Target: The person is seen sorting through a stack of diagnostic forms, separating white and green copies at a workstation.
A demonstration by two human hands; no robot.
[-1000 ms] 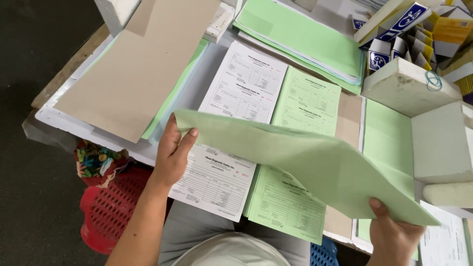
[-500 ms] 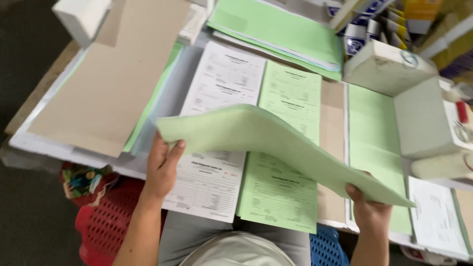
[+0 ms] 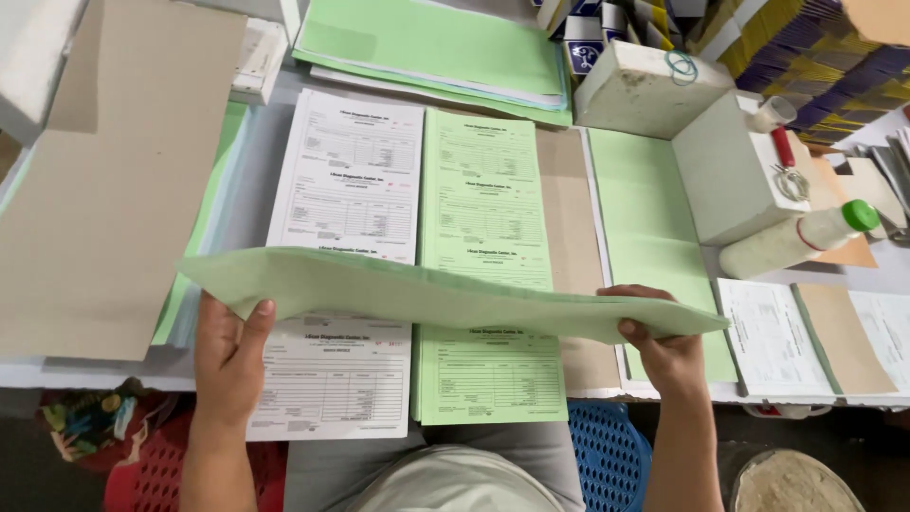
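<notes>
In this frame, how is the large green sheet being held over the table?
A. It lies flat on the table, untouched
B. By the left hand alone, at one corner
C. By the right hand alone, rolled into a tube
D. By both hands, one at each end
D: the left hand grips one end of the green sheet and the right hand the other, holding it nearly level above the printed forms.

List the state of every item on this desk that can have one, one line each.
Pale green paper sheet: lifted flat above the desk, held at both ends.
Left hand: grip on the sheet's left edge.
Right hand: grip on its right edge.
White bottle with green cap: lying down, capped.
White printed form: flat.
</notes>
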